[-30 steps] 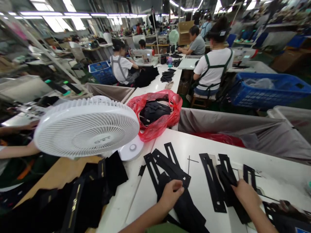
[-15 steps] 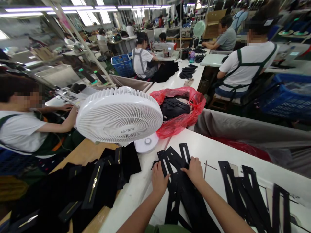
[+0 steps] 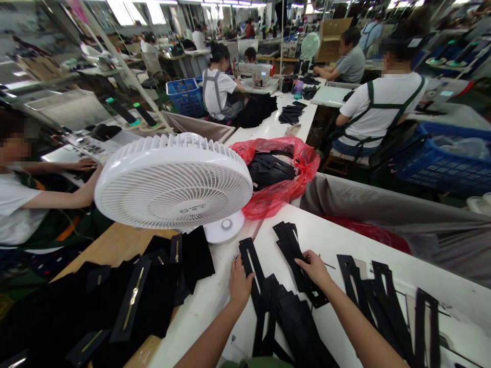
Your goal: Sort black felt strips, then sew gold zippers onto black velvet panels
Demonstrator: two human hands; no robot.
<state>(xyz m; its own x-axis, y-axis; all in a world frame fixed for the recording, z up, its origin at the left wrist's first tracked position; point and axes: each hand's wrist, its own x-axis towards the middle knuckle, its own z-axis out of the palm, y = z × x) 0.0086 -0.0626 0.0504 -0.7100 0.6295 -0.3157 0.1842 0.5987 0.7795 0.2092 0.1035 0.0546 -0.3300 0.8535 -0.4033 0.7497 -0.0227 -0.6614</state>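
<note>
On the white table (image 3: 215,301), my left hand (image 3: 241,282) grips the edge of a black slotted strip (image 3: 251,263), thumb on top. My right hand (image 3: 313,270) is closed on several overlapping black strips (image 3: 290,245), which lie slanted away from the rest. Between my forearms a heap of black fabric pieces (image 3: 301,322) spreads toward me. Farther right lie more black slotted strips (image 3: 425,322). Black cloth with gold zippers (image 3: 132,301) covers the left side.
A white fan (image 3: 176,186) stands at the left centre. Behind the strips sits a red plastic bag (image 3: 268,204) of black pieces. A person (image 3: 19,204) works at the left; others sit ahead. Blue baskets (image 3: 441,158) and grey cloth (image 3: 364,214) are at the right.
My right hand has drawn its strips apart from the heap, to the right. My left hand and its strip sit slightly farther left. The whole view has shifted a little.
</note>
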